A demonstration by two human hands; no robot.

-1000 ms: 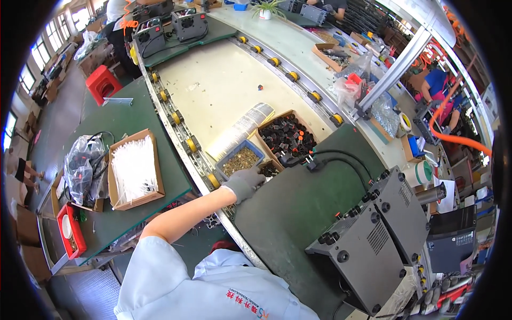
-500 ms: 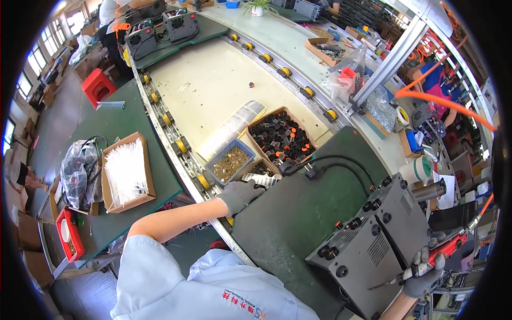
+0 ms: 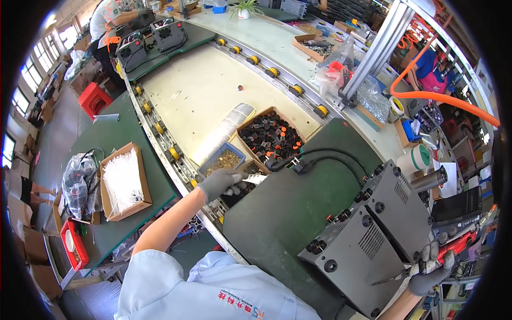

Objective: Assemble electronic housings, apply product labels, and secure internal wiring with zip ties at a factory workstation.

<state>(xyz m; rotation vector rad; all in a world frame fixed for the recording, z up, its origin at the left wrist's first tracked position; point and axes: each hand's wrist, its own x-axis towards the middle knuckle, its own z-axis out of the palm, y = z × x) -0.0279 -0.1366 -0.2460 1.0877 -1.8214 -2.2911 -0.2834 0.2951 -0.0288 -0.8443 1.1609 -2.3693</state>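
Note:
My left hand (image 3: 220,183), in a grey glove, is over the near edge of a blue bin (image 3: 238,153) of small brass-coloured screws. Its fingers curl together beside a small box with a white strip (image 3: 256,178); whatever they pinch is hidden. At the lower right, my gloved right hand (image 3: 431,278) grips a red powered screwdriver (image 3: 460,243) with a hose. The screwdriver's thin bit points left, across the near one of two dark grey metal units (image 3: 349,256). These units have black round feet and vent slots, and stand side by side on a green mat (image 3: 277,224).
A carton (image 3: 255,119) of black and orange knobs stands behind the bin. Black power cables (image 3: 341,154) cross the mat. Roller rails (image 3: 173,153) flank the cream board. On the left table sits a box of white ties (image 3: 125,178). An orange hose (image 3: 442,96) hangs at the right; another person works far left.
My left hand has shifted up and away from the small box, toward the blue bin. The screwdriver in my right hand has moved slightly rightward. The whole view has shifted a little.

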